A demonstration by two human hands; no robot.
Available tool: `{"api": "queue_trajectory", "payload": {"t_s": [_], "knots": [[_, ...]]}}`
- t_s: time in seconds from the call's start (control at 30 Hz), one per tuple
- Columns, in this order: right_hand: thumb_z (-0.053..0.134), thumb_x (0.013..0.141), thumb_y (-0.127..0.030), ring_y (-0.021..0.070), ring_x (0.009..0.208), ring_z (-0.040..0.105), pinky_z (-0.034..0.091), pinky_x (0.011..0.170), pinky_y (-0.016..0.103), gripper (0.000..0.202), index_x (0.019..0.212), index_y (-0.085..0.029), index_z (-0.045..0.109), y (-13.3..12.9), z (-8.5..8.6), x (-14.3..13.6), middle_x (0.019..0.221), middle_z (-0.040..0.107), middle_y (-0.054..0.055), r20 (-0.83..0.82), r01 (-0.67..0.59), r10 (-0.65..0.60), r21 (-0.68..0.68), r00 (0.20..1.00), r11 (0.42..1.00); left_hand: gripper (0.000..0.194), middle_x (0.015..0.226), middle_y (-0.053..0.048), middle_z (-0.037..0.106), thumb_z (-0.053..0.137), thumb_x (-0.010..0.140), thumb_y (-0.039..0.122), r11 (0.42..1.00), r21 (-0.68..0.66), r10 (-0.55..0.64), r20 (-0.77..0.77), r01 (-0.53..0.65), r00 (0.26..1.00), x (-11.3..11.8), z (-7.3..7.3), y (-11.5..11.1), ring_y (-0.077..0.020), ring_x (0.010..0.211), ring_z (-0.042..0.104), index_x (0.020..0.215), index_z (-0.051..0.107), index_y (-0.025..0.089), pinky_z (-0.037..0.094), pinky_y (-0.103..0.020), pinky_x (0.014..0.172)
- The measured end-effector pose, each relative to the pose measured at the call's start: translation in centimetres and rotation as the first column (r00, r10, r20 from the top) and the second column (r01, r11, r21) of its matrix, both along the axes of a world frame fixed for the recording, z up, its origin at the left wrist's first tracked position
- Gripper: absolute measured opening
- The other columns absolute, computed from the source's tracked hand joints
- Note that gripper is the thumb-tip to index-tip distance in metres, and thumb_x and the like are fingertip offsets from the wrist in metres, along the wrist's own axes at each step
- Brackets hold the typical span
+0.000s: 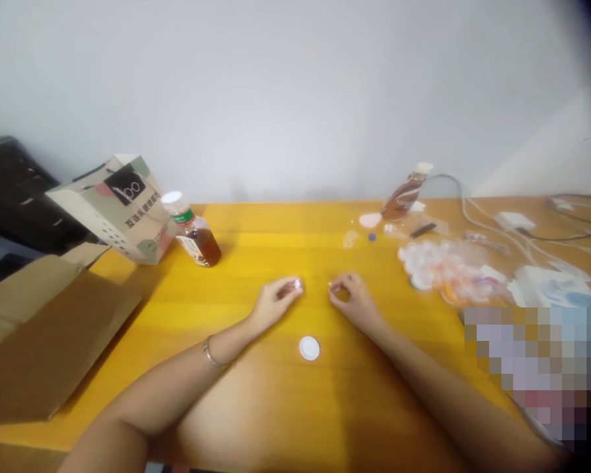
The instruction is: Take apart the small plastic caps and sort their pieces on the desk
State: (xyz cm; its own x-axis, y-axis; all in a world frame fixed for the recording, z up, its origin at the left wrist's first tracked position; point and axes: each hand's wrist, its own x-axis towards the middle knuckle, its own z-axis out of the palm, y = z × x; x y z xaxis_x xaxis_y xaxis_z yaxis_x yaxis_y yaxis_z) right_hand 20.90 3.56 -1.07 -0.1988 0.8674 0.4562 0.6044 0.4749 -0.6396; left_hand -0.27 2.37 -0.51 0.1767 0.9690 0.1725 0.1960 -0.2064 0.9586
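Note:
Over the middle of the yellow table [266,414], my left hand [276,302] pinches a small, shiny, pale thing [298,284] between thumb and fingers; its kind is too blurred to name. A short way to its right, my right hand [353,302] is also closed in a pinch, on a small reddish, glinting thing [333,287] that I cannot make out. The two hands are apart. Between my forearms a round white lid [309,348] lies flat on the wood. A bracelet circles my left wrist.
At left stand an open cardboard box [54,328], a paper bag [132,217] and a white-capped bottle of dark liquid [201,243]. To the right are a tilted brown bottle [406,194], a blue cap [372,237], a cluster of pale and orange round pieces [448,266], and cables [473,210].

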Motion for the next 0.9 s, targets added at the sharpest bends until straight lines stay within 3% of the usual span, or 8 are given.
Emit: {"api": "queue_trajectory", "payload": {"t_s": [0.17,0.3,0.43,0.63,0.77,0.9], "knots": [[0.055,0.075,-0.025,0.0224,0.084,0.051,0.041,0.079,0.040,0.006,0.076,-0.020,0.052,-0.8,0.9,-0.4,0.082,0.052,0.006,0.000,0.106,-0.106,0.084,0.994,0.991,0.030,0.102,-0.009,0.066,0.057,0.080,0.035,0.998,0.053,-0.035,-0.038,0.037,0.999,0.0,0.4,-0.2,-0.0186,0.092,0.061,0.102,0.064,0.015,0.047,-0.029,0.086],[0.051,0.082,-0.027,0.0182,0.076,0.054,0.044,0.071,0.033,0.007,0.083,-0.021,0.053,-2.1,1.4,-1.7,0.080,0.056,0.004,-0.132,-0.057,0.058,0.011,0.990,0.998,0.030,0.098,-0.009,0.066,0.051,0.085,0.033,0.975,0.164,-0.133,-0.124,0.152,0.983,0.3,1.0,-0.8,-0.0182,0.091,0.060,0.105,0.065,0.017,0.046,-0.029,0.086],[0.052,0.082,-0.032,0.0154,0.067,0.057,0.047,0.065,0.028,0.012,0.084,-0.021,0.056,-3.3,1.6,-3.1,0.074,0.061,0.002,-0.247,-0.184,0.144,-0.143,0.958,0.972,0.030,0.098,-0.009,0.067,0.052,0.084,0.034,0.961,0.082,-0.257,-0.074,0.263,0.963,0.8,1.0,-1.3,-0.0177,0.089,0.062,0.105,0.063,0.016,0.048,-0.027,0.082],[0.053,0.081,-0.033,0.0158,0.067,0.059,0.050,0.066,0.029,0.013,0.078,-0.020,0.057,-3.5,1.7,-3.5,0.073,0.063,0.003,-0.280,-0.104,0.065,-0.127,0.958,0.986,0.030,0.078,-0.006,0.068,0.059,0.078,0.041,0.995,-0.020,-0.100,-0.041,0.099,0.994,1.0,0.5,-1.4,-0.0140,0.070,0.062,0.087,0.064,0.012,0.049,-0.023,0.068],[0.053,0.081,-0.032,0.0162,0.068,0.060,0.050,0.067,0.030,0.012,0.080,-0.021,0.060,-3.6,1.7,-3.5,0.075,0.065,0.003,-0.265,-0.103,0.075,-0.095,0.961,0.990,0.033,0.070,-0.005,0.067,0.056,0.079,0.043,0.982,-0.100,-0.160,0.012,0.160,0.987,0.9,0.1,-1.1,-0.0128,0.065,0.061,0.083,0.065,0.012,0.050,-0.022,0.065],[0.053,0.081,-0.032,0.0167,0.069,0.061,0.050,0.068,0.031,0.016,0.087,-0.022,0.064,-3.6,1.9,-3.8,0.081,0.068,0.004,-0.295,-0.171,0.128,-0.124,0.947,0.977,0.035,0.079,-0.007,0.069,0.059,0.076,0.043,0.979,-0.146,-0.118,0.157,0.141,0.980,1.0,-0.4,-0.8,-0.0157,0.072,0.064,0.089,0.065,0.011,0.052,-0.026,0.071]]}}
